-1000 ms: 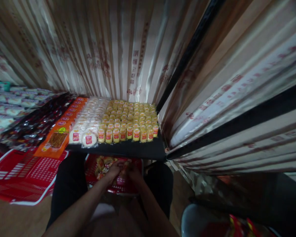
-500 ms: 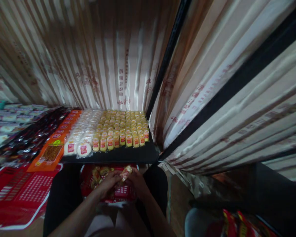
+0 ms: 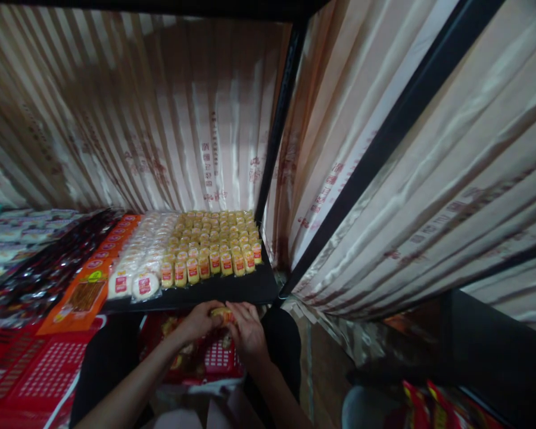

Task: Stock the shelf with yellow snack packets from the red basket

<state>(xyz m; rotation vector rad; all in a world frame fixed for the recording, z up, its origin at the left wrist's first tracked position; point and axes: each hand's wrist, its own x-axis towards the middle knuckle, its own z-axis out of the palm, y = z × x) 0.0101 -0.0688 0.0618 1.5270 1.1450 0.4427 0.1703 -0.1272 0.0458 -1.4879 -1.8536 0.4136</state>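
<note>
Yellow and wrapped, a small packet is clasped between the left hand and the right hand (set close together) above a red basket. Beyond, yellow packets are ranged in rows on a black shelf, beside round white packets.
</note>
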